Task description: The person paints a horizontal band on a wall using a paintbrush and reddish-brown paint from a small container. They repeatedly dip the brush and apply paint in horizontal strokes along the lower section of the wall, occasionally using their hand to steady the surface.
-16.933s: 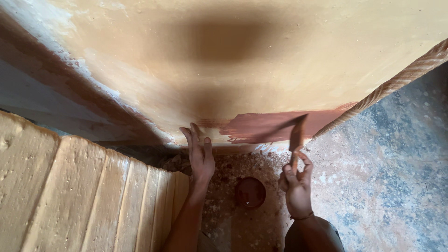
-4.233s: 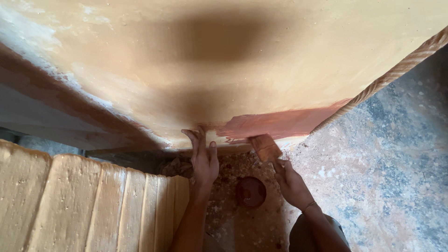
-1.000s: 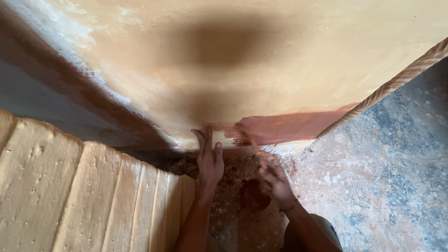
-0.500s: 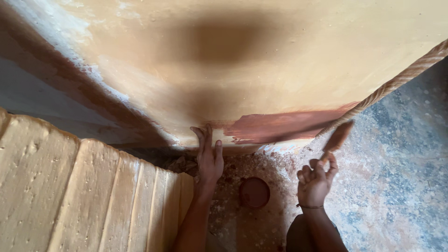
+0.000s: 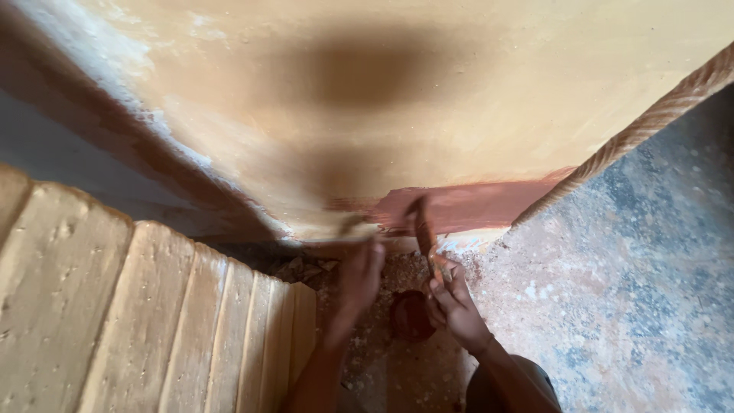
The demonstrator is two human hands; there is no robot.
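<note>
At the foot of the ochre wall [image 5: 459, 99], the right hand [image 5: 451, 294], fingers clamped on a paintbrush [image 5: 422, 223], has swung back from the right onto the reddish-brown band [image 5: 474, 206]; the blurred left hand [image 5: 359, 279], fingers loosely together, has lifted off the wall above the paint bowl [image 5: 410, 315].

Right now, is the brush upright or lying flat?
Roughly upright: the right hand holds the brush, bristles up against the red-brown painted band.

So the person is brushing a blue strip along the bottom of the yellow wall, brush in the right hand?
Not quite: the head view shows the painted strip is reddish-brown, not blue. The rest holds: the right hand holds the brush against the bottom of the yellow wall.
</note>
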